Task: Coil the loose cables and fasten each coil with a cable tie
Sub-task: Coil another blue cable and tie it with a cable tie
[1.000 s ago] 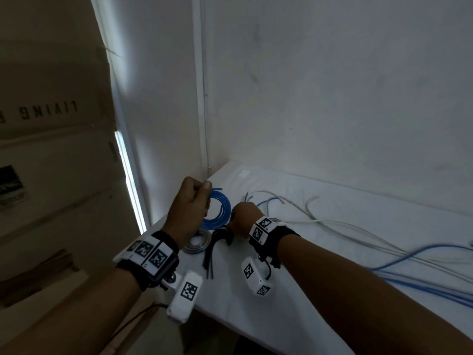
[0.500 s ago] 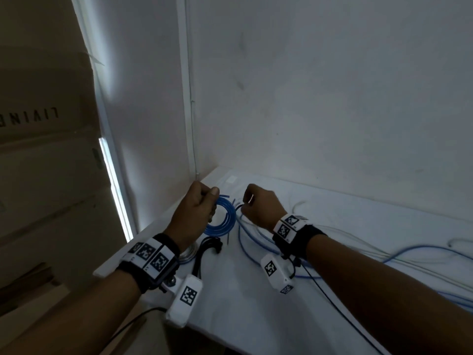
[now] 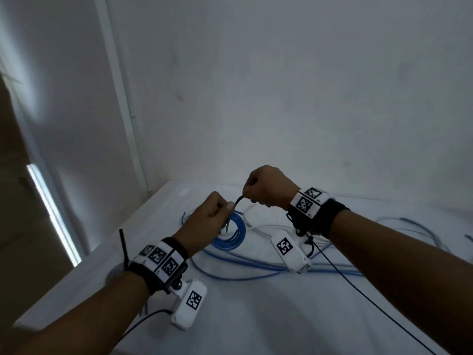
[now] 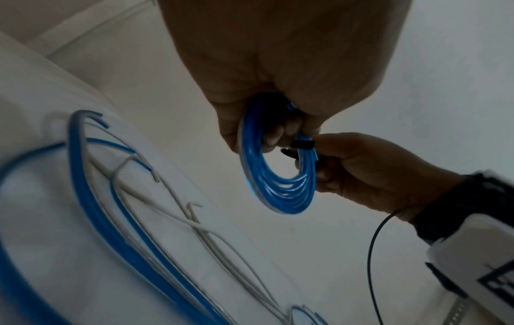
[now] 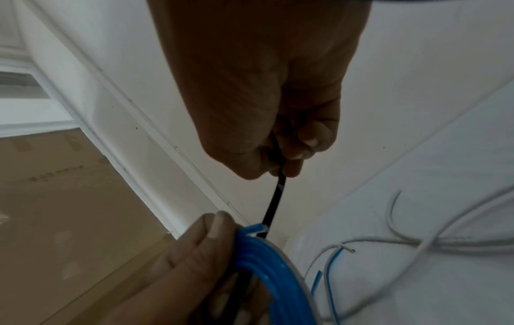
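A small blue cable coil (image 3: 234, 235) hangs from my left hand (image 3: 225, 208), which grips its top above the white table (image 3: 256, 316). A black cable tie (image 3: 238, 201) runs from the coil's top up to my right hand (image 3: 247, 194), which pinches its tail. In the left wrist view the coil (image 4: 278, 182) dangles under my left hand (image 4: 278, 136), the tie's head (image 4: 302, 144) sits on its rim, and my right hand (image 4: 375, 171) is just behind. The right wrist view shows the tie (image 5: 274, 204) taut between my right hand (image 5: 281, 169) and the coil (image 5: 267, 263).
Loose blue cables (image 3: 256, 266) and white cables (image 3: 261, 228) trail across the table toward the right. Another black cable tie (image 3: 123, 248) sticks up by my left wrist, beside a grey coil (image 3: 114, 272). White walls close in at the back and left.
Both hands have lifted off the table with the blue coil. My right hand has drawn up and away from the coil, with the black tie now stretched between the hands.
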